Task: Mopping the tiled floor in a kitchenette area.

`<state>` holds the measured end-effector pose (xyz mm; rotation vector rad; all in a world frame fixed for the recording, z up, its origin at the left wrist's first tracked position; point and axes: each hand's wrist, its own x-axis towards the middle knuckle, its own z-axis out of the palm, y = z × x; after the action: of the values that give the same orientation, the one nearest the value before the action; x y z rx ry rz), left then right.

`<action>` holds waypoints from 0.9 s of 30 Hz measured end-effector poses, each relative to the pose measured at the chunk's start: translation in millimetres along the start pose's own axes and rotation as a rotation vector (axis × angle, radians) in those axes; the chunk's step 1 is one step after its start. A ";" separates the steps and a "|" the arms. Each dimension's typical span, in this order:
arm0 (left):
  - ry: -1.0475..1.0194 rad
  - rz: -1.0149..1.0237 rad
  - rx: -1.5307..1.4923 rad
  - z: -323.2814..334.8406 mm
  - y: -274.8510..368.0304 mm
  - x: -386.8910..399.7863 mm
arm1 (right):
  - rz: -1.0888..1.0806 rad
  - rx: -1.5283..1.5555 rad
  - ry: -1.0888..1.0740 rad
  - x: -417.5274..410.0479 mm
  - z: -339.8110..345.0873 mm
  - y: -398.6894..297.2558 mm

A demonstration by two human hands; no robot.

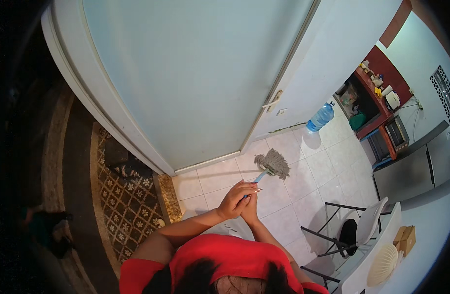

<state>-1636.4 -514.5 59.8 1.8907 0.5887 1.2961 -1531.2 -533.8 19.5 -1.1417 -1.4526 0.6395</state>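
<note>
A string mop with a grey head (pixel 274 164) rests on the pale tiled floor. Its light blue handle (pixel 261 177) runs back toward my body and passes under my fingers. My left hand (pixel 234 200) and my right hand (pixel 250 209) are clasped together around the handle's upper end, in front of my chest. Which hand lies nearer the top of the handle is hard to tell, as the fingers overlap. A bit of blue shows between them.
A closed sliding door (pixel 195 84) stands ahead, beside a patterned rug (pixel 129 209) at left. A blue water bottle (pixel 320 117) is by the wall. On the right are a folding chair (pixel 370 222), a white table (pixel 388 239) and a grey fridge (pixel 408 169).
</note>
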 end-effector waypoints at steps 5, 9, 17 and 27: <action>0.160 -0.109 -0.028 1.0 -11.2 -6.8 | 0.133 -0.028 -0.194 5.0 -0.1 4.7; 0.236 -0.071 -0.114 8.2 -37.4 -12.4 | -0.086 -0.167 -0.404 25.0 -14.8 41.4; 0.370 -0.169 -0.360 8.0 -68.9 13.5 | 0.143 -0.140 -0.405 55.4 -38.0 134.7; 0.203 -0.399 -0.589 -0.7 -94.8 47.5 | 0.168 -0.327 -0.660 96.9 -31.6 221.8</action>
<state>-1615.0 -422.2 12.2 1.1066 0.5711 1.2284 -1426.9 -367.9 -126.2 -1.3887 -2.0900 0.9822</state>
